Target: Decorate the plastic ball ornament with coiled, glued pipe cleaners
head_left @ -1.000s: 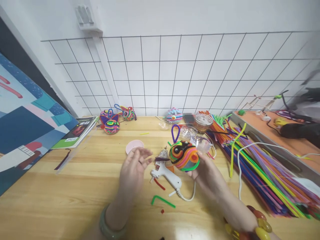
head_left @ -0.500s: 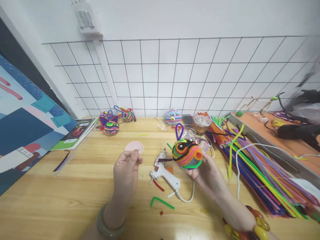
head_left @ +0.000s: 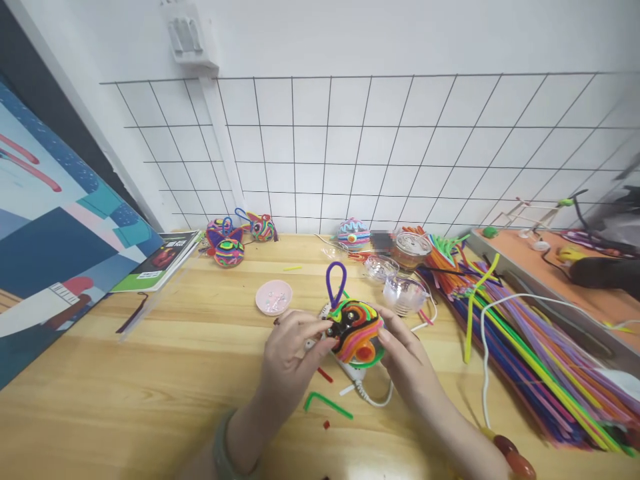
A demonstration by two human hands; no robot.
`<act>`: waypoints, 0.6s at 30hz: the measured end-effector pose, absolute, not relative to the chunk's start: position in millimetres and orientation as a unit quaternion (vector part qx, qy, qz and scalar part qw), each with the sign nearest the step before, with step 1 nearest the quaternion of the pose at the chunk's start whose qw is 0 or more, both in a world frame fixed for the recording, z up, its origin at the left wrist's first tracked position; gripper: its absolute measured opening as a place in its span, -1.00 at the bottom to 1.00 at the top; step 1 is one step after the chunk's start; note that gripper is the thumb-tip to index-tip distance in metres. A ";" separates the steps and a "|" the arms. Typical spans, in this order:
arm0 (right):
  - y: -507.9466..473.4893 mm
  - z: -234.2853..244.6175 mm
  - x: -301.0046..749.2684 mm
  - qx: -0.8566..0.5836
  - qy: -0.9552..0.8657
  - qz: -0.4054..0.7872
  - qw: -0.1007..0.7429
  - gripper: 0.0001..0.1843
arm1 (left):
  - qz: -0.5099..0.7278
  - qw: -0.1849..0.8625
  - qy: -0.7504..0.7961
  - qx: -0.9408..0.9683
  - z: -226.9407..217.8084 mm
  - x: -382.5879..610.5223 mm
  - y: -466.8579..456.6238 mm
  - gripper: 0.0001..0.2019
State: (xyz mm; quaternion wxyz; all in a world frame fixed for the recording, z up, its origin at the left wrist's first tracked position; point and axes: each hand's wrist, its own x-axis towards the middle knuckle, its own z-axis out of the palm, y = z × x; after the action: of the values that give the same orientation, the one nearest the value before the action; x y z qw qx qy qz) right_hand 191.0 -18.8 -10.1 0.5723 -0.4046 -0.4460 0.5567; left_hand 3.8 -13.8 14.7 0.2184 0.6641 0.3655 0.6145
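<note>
My right hand (head_left: 413,360) holds a round ornament (head_left: 360,337) wound in black, orange, pink, yellow and green fuzzy stems. A purple loop (head_left: 335,283) stands up from its top, and a shiny gem dots a black patch. My left hand (head_left: 295,353) pinches at the ornament's left side, thumb and index finger closed. A tiny shiny gem (head_left: 329,331) shows at those fingertips, against the black stems. Beyond the left hand sits a pink dish (head_left: 274,298) with small clear gems. A white glue gun (head_left: 356,372) lies under the ornament, mostly hidden.
Pipe cleaners (head_left: 530,360) lie in a long bundle on the right, beside a white cord (head_left: 484,360). Clear plastic cups (head_left: 404,293) stand behind my right hand. Finished ornaments (head_left: 229,248) line the back. A bent green piece (head_left: 327,404) lies in front.
My left hand has moved right from the pink dish to the ornament, uncovering the dish. My right hand has brought the ornament slightly left and lower, turning it.
</note>
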 end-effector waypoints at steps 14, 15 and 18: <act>-22.5 -2.6 188.9 -0.427 -0.507 0.496 0.561 -0.57 | 0.530 0.417 0.370 0.638 17.9 3.9 -14.5 -0.84; -21.6 -4.0 190.2 -0.427 -0.498 0.503 0.562 -0.57 | 0.537 0.466 0.360 0.604 18.1 3.4 -13.3 -0.82; -18.0 -7.9 194.8 -0.432 -0.454 0.533 0.568 -0.55 | 0.608 0.582 0.318 0.437 19.5 -2.0 -4.7 -0.83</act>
State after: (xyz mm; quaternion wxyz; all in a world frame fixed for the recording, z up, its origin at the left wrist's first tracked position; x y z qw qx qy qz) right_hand 194.8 -18.0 -7.9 0.5682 -0.4323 -0.4537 0.5333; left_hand -2.0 -4.7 19.5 0.5821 0.4372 0.3175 0.6077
